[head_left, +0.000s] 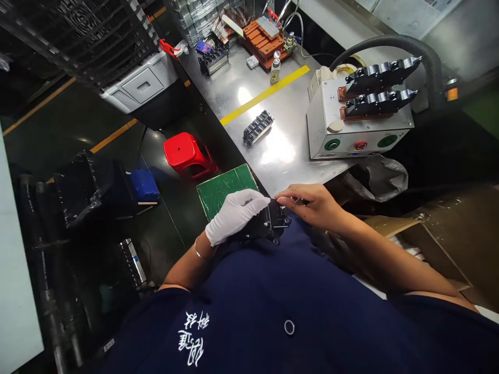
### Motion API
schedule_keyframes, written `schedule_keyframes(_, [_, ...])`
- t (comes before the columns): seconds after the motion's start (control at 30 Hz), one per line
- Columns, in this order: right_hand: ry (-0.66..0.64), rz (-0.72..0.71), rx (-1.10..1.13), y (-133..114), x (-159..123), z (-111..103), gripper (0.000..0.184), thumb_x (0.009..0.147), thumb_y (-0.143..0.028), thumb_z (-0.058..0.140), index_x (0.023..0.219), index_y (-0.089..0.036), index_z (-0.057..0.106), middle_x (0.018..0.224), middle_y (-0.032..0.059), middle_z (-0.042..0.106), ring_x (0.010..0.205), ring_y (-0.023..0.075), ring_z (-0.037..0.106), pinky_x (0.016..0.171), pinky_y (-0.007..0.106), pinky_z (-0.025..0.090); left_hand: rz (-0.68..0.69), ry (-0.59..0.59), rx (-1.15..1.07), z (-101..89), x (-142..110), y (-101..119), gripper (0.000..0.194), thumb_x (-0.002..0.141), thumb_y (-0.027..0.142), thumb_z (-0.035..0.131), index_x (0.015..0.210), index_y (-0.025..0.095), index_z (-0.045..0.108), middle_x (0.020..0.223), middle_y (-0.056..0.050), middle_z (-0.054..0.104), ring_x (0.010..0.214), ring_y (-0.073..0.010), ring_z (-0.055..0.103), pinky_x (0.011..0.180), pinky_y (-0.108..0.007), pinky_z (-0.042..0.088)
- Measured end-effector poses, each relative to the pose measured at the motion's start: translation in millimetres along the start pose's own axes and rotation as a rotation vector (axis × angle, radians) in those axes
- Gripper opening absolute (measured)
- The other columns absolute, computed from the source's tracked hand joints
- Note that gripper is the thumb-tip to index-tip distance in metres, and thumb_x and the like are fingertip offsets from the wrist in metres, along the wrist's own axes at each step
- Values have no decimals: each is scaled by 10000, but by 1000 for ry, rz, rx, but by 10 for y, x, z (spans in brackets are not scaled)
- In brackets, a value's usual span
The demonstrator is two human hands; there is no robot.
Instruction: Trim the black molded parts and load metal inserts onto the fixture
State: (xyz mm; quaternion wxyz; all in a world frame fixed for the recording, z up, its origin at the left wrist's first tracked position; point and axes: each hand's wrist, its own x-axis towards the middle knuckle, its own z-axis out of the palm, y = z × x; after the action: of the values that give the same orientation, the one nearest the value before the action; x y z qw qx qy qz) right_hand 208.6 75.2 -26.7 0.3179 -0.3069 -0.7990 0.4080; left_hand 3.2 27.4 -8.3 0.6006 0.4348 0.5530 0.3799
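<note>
My left hand [234, 214], in a white glove, is wrapped around a black plastic part [268, 222] held close to my chest. My right hand [312, 203], bare, is closed in a pinch on a thin metal tool [297, 200] whose tip touches the top of that part. Both hands sit just below the near edge of the steel table [273, 150]. A green cutting mat [224, 188] lies on the table's near corner, right behind my left hand.
A white control box [353, 130] with green and red buttons carries two black parts on top. A ridged black part [258, 127] lies mid-table by a yellow tape line [265, 94]. An orange fixture [264, 41] and a small bottle [275, 68] stand farther back. A red stool [186, 153] is on the floor.
</note>
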Motion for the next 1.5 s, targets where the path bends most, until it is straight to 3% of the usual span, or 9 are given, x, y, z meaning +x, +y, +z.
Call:
schedule_keyframes(0.13, [-87, 17, -57, 23, -16, 12, 150, 901, -220, 566, 882, -195, 712, 768, 18, 724, 646, 110, 626, 606, 221, 463, 8, -26, 13, 39, -27, 2, 414, 702, 549, 738, 686, 139, 682, 693, -28, 656, 640, -116, 549, 617, -230, 458])
schedule_keyframes(0.27, [-83, 157, -39, 111, 6, 53, 168, 889, -320, 578, 848, -182, 664, 769, 35, 698, 679, 138, 614, 631, 247, 462, 61, -98, 21, 52, -61, -2, 365, 743, 505, 719, 695, 143, 698, 715, -35, 680, 652, -122, 574, 619, -230, 467])
schedule_keyframes(0.4, [8, 282, 165, 30, -4, 36, 304, 964, -426, 445, 836, -180, 569, 722, 7, 609, 610, 106, 533, 571, 228, 436, 120, 41, 16, 43, -72, -29, 323, 760, 472, 710, 687, 158, 708, 695, -24, 678, 648, -122, 578, 619, -230, 473])
schedule_keyframes(0.57, [-95, 134, 165, -172, -69, 27, 398, 982, -357, 430, 628, -180, 474, 564, -38, 445, 511, 71, 394, 493, 207, 340, 102, 166, 16, 42, -68, -111, 349, 727, 503, 729, 655, 162, 704, 664, -18, 664, 632, -123, 569, 599, -234, 472])
schedule_keyframes(0.73, [-28, 76, 59, -191, -83, 67, 378, 971, -300, 461, 616, -171, 489, 550, -44, 424, 502, 63, 367, 492, 205, 315, 109, 171, 24, 59, -82, -117, 385, 733, 536, 713, 658, 159, 700, 670, -22, 667, 637, -126, 571, 601, -240, 477])
schedule_keyframes(1.03, [-66, -16, 92, -190, -104, 50, 385, 966, -264, 474, 591, -181, 439, 527, -59, 382, 480, 55, 320, 470, 207, 281, 91, 177, -29, 57, -94, -190, 365, 728, 523, 731, 690, 160, 720, 692, -17, 680, 642, -114, 582, 608, -225, 472])
schedule_keyframes(1.23, [-292, 0, 333, -176, -115, -82, 425, 988, -312, 424, 583, -185, 425, 524, -48, 406, 474, 59, 377, 469, 206, 321, 91, 127, -38, 102, -113, -142, 327, 723, 483, 748, 666, 163, 710, 662, -15, 668, 614, -110, 566, 579, -222, 459])
schedule_keyframes(1.4, [-42, -49, 160, -189, -129, -35, 363, 972, -263, 449, 615, -200, 448, 525, -39, 453, 467, 67, 385, 466, 210, 323, 117, 195, -21, 107, -80, -87, 361, 682, 507, 765, 615, 163, 679, 621, -7, 635, 594, -109, 539, 564, -230, 448])
schedule_keyframes(1.5, [33, -122, 31, -176, -144, 23, 332, 959, -229, 468, 628, -202, 458, 531, -40, 459, 464, 68, 368, 468, 212, 312, 111, 213, -42, 114, -66, -79, 393, 655, 532, 773, 595, 159, 665, 614, -3, 627, 589, -104, 531, 568, -229, 448])
